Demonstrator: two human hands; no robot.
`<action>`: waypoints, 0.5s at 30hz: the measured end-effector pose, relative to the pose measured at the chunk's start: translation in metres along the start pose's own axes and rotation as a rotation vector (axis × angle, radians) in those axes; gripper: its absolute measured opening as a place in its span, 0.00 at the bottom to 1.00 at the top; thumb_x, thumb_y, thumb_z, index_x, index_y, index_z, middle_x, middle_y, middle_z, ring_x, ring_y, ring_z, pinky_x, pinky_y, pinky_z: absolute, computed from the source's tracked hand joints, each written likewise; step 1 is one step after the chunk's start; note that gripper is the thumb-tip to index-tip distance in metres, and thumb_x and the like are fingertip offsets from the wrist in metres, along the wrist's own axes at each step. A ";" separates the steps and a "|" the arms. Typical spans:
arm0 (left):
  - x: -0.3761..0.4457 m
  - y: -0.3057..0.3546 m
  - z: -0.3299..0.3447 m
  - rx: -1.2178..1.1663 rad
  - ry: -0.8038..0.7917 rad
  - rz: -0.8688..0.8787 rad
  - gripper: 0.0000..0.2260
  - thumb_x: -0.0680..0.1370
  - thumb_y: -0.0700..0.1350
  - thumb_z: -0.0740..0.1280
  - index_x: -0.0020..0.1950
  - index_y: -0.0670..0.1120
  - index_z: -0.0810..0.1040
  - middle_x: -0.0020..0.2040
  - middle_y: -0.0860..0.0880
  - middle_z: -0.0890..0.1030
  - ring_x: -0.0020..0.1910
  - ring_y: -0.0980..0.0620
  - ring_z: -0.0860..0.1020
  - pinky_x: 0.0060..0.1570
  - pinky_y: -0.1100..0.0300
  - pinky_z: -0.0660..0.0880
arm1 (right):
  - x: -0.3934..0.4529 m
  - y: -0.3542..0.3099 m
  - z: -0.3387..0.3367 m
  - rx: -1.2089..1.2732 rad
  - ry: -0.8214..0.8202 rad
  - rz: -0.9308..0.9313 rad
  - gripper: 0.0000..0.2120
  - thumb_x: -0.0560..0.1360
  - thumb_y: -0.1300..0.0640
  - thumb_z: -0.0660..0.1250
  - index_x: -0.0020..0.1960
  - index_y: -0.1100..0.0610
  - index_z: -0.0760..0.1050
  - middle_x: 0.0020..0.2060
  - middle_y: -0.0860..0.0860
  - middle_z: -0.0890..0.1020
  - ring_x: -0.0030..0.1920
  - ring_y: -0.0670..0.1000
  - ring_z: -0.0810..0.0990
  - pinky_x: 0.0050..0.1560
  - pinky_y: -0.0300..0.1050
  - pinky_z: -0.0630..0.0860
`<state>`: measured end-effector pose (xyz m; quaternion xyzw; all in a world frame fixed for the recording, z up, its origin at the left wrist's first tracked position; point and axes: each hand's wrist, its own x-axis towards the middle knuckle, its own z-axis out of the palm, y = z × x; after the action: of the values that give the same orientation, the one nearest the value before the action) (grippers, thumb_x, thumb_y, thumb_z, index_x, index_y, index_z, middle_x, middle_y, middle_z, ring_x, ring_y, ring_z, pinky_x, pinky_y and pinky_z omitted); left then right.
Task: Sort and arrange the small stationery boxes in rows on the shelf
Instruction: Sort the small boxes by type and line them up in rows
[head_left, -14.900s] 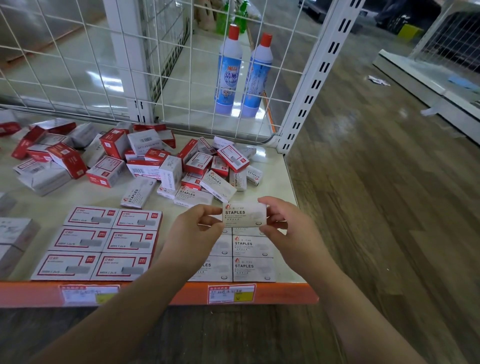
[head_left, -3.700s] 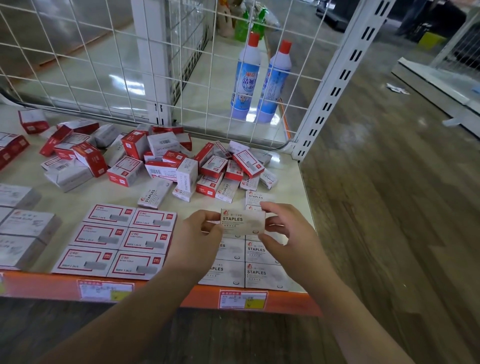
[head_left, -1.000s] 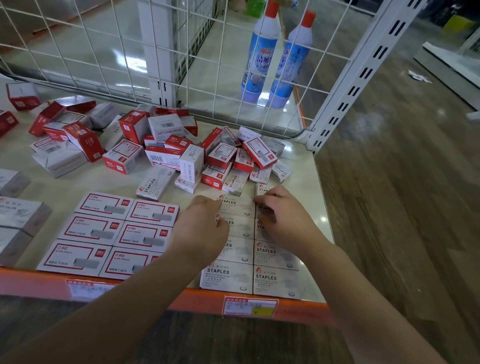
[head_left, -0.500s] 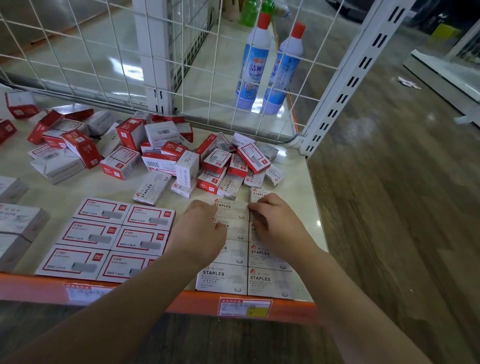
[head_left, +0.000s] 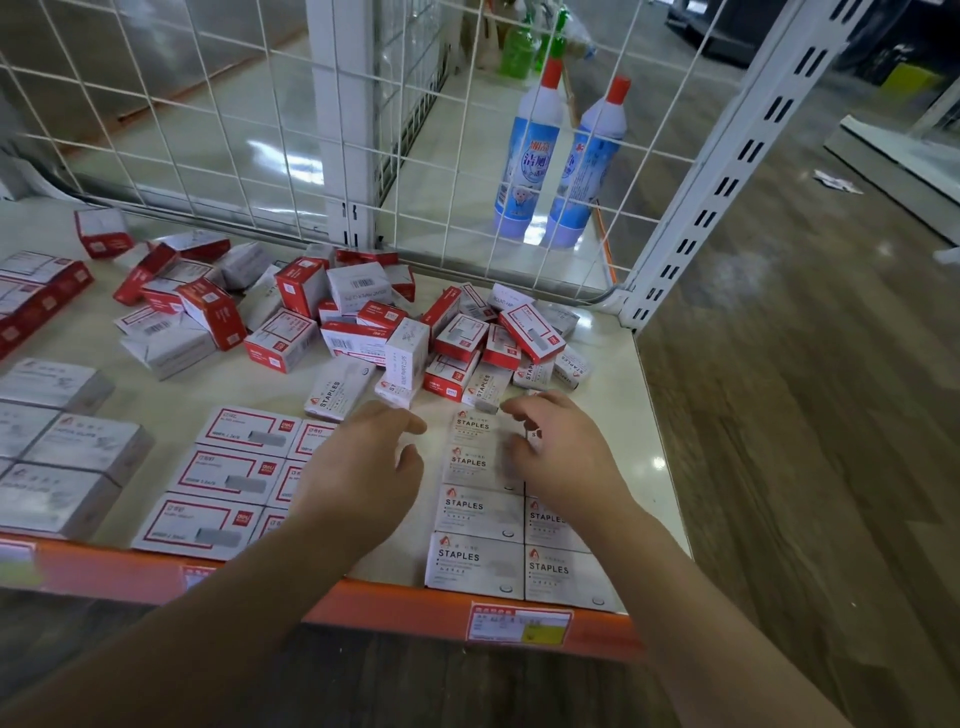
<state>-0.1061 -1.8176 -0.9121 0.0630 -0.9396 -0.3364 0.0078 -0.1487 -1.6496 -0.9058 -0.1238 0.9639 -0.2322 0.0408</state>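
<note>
Both hands hover empty over the shelf: the left hand and right hand have fingers loosely spread, gripping nothing. Beneath them the staples boxes lie flat, labels up, in two columns at the front edge, likely for easy reading. The unsorted pile lies just behind.

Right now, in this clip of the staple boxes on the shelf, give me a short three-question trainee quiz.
1. True or false: the left hand holds a box.
2. What word is printed on the white flat boxes lined up between the hands?
3. The loose pile of red-and-white small boxes lies: A) at the orange shelf edge, B) behind the rows, near the white wire grid.

Key: 1 false; 2 STAPLES; 3 B.
</note>
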 end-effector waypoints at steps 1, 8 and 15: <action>-0.001 -0.003 -0.004 0.022 0.004 -0.017 0.12 0.78 0.42 0.61 0.60 0.49 0.75 0.63 0.52 0.73 0.60 0.53 0.72 0.57 0.59 0.70 | 0.001 -0.004 0.001 0.016 0.001 0.002 0.18 0.76 0.61 0.60 0.65 0.54 0.72 0.62 0.51 0.72 0.60 0.50 0.72 0.57 0.40 0.69; -0.002 -0.027 -0.027 0.226 0.011 -0.100 0.15 0.79 0.44 0.58 0.66 0.50 0.71 0.65 0.51 0.71 0.61 0.52 0.70 0.55 0.56 0.73 | 0.018 -0.028 0.017 0.107 0.038 0.003 0.15 0.75 0.58 0.64 0.62 0.55 0.74 0.54 0.51 0.76 0.53 0.51 0.75 0.52 0.40 0.69; 0.002 -0.044 -0.034 0.363 -0.059 -0.047 0.14 0.80 0.46 0.55 0.64 0.49 0.72 0.61 0.52 0.71 0.58 0.55 0.70 0.54 0.61 0.72 | 0.037 -0.050 0.024 0.170 0.129 -0.010 0.21 0.75 0.55 0.66 0.68 0.53 0.69 0.62 0.49 0.74 0.61 0.49 0.73 0.62 0.46 0.70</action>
<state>-0.1014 -1.8724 -0.9138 0.0753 -0.9829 -0.1633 -0.0392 -0.1705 -1.7126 -0.9046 -0.1097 0.9407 -0.3209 -0.0121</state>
